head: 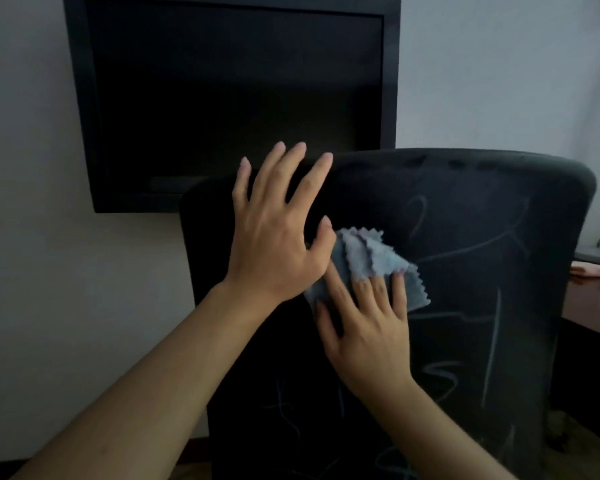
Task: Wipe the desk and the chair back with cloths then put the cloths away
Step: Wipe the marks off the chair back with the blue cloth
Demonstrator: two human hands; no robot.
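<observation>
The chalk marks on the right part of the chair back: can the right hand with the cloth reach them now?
Probably yes. The right hand presses the cloth flat on the chair back, and nothing lies between it and the chalk marks.

2 hands (pixel 274 237), 1 cloth (pixel 371 261), 1 chair back (pixel 482 254)

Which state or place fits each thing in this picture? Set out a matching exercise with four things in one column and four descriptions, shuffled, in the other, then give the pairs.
Things
1. left hand
2. right hand
3. cloth
4. chair back

Descriptions
A. grey-blue, zigzag edge
B. black, with pale chalk-like marks
C. fingers spread, flat on the chair's upper part
D. presses the cloth onto the chair

Pairs: 1-C, 2-D, 3-A, 4-B
</observation>
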